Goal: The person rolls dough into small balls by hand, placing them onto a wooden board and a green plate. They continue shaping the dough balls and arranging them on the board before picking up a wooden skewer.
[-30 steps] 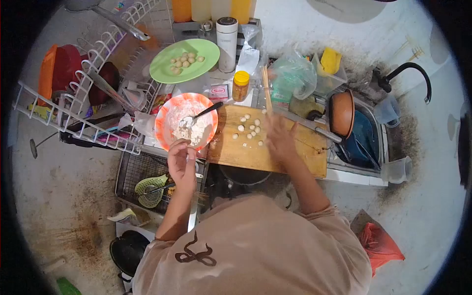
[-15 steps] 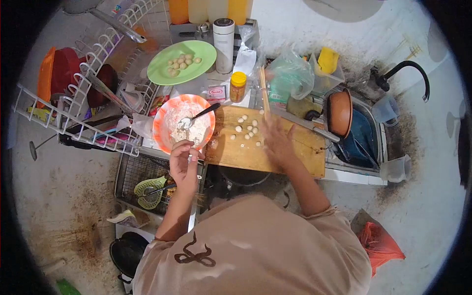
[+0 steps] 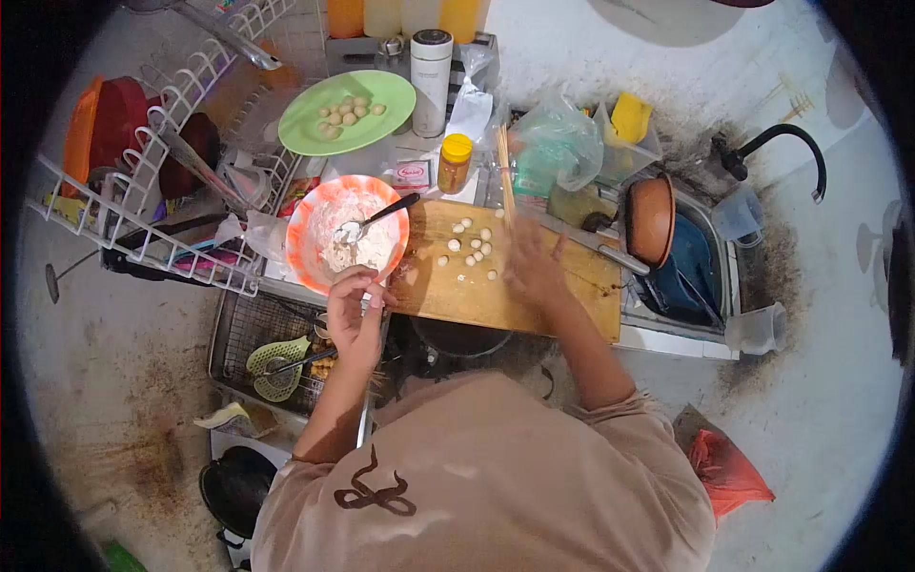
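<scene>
Left hand [image 3: 353, 310] curled at near rim of orange bowl [image 3: 303, 255] of flour, pinching something small, can't tell what. Right hand [image 3: 536, 265] open, fingers spread, flat on cutting board [image 3: 572, 296] beside dough balls [image 3: 472, 250] at its far-left part. Balls likely soft, light, sticky; pinch gently from sides.

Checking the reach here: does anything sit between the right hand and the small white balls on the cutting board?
Nothing visible does. The right hand hovers over the cutting board, just right of the white balls; only bare board lies between them. The skewers stand farther back.
</scene>
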Available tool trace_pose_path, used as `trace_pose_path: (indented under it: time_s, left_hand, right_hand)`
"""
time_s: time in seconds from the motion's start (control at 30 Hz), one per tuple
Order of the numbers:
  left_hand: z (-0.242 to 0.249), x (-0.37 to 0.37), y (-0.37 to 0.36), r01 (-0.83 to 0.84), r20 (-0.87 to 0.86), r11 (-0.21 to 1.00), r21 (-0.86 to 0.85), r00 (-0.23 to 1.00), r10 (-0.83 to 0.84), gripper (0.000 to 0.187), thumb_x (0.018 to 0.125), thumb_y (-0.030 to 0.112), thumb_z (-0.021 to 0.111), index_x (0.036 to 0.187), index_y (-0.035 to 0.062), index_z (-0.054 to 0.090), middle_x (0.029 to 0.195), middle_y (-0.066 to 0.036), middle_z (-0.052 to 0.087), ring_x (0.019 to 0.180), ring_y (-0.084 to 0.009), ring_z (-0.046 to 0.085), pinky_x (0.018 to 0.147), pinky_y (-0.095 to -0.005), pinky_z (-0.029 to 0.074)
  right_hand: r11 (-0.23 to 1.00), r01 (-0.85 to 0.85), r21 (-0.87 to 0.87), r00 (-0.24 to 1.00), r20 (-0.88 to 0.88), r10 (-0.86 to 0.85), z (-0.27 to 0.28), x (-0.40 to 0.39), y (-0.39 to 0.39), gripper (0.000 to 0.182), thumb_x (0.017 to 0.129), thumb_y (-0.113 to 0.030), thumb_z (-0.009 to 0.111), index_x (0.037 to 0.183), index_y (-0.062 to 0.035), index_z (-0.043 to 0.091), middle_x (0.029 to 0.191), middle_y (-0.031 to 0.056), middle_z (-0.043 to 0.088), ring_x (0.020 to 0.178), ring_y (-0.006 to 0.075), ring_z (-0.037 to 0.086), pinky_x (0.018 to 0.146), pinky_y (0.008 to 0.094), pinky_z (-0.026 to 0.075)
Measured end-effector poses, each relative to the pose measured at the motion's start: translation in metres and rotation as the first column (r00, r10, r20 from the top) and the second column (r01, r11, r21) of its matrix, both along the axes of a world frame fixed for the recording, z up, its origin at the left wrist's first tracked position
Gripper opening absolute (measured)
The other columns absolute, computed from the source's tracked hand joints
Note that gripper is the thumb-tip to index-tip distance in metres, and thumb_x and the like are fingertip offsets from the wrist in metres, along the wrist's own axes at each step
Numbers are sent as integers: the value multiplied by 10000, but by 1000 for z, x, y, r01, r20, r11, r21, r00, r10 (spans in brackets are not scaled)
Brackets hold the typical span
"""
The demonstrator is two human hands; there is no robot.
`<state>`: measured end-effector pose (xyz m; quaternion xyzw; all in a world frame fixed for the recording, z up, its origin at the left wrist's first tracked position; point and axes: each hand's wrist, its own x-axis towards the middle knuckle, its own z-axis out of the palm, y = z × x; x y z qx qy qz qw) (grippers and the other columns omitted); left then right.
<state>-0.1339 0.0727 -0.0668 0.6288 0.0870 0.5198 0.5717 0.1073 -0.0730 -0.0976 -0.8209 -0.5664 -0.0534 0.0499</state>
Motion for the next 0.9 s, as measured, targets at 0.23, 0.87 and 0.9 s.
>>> trace_pose_path:
  time_s: [0.23,0.87,0.9]
  left_hand:
    - [-2,-4,0,-3,-6,1000,30,1000,4,217,834,-35,492,1037,22,445,1073,-150,446,733,-142,536,690,-286,481]
    - [-5,-12,-3,-10,4,999,-40,1000,10,170,836,-30,489,999,13,467,1065,-134,449,776,-148,519,701,-285,483]
    - [-3,-11,-3,-7,6,999,-41,1000,7,169,836,-29,490,998,13,469,1064,-135,450,770,-147,520,700,-285,483]
  right_hand:
    - [988,53,-148,997,-42,-60,-1,-2,-45,685,800,-514,378,1408,-251,203,1488,54,74,1358,323,83,983,652,-61]
    - [999,0,38,1000,7,0,-9,30,-23,705,794,-628,307,1383,-242,281,1488,59,72,1357,336,69,955,685,-54]
    - [998,-27,57,1000,11,27,-14,27,-10,705,793,-633,303,1382,-246,282,1487,59,73,1357,338,67,953,687,-54]
